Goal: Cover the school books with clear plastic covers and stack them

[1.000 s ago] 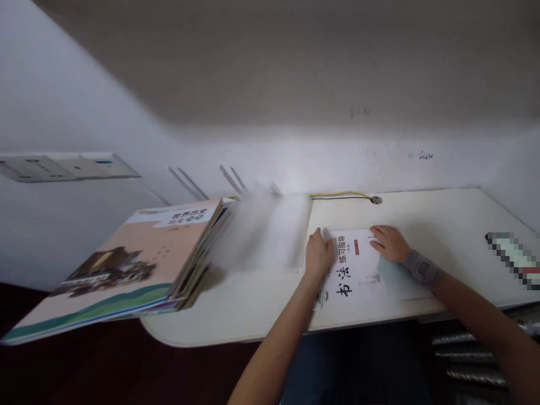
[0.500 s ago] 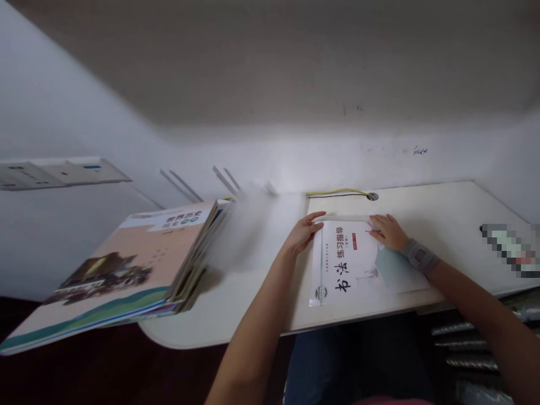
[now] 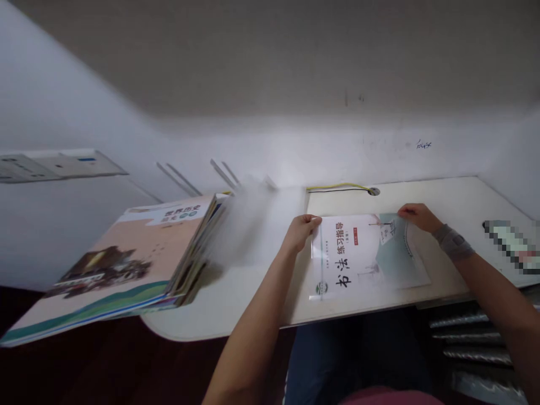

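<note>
White surface against the wall; booklet on it, clear plastic showing past its right edge. Left hand and right hand each pinch a far corner, fingers together. Step looks like squaring the plastic; next move needs even tension.

From close above, the head-worn camera faces forward and down over the desk toward the wall.

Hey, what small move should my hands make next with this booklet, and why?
Perhaps draw your right hand toward you along the right side of the booklet, smoothing the clear plastic: it juts past the booklet there, while your left hand holds the far left corner.
</note>
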{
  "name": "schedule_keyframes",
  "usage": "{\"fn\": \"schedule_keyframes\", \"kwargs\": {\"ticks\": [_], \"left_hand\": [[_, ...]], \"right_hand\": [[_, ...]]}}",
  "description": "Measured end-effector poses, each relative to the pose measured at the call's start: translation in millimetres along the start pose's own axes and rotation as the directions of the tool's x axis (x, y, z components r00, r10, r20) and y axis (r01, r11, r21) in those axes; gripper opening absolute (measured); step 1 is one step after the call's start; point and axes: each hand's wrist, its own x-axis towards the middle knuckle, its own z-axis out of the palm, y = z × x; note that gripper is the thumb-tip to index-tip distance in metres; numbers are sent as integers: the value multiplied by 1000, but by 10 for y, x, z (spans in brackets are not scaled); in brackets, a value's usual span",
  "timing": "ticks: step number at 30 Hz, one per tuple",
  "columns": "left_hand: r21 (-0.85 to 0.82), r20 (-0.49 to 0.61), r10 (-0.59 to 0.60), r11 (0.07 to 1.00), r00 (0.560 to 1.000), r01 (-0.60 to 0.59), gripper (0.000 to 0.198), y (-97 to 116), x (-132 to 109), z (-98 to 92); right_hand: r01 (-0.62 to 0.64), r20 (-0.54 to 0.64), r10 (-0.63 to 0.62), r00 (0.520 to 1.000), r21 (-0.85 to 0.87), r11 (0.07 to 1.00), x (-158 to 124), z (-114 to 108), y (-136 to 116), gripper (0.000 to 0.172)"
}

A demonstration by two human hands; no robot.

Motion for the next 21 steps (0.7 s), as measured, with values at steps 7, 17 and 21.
{"fn": "schedule_keyframes", "kwargs": {"ticks": [7,17,21], "left_hand": [[397,-114,23,917,993,24,21,-29,112,143],[830,-46,240,550,970,-97,38,44,-99,537],[859,143,256,448,956,-249,47,61,-177,873]], "right_hand": [[-281,-70,275,959,-105,954,131,198,95,47],[-417,-116,404,908,-366,832,47,382,3,40],[-406,-127,390,912,-406,819,47,295,-39,45]]}}
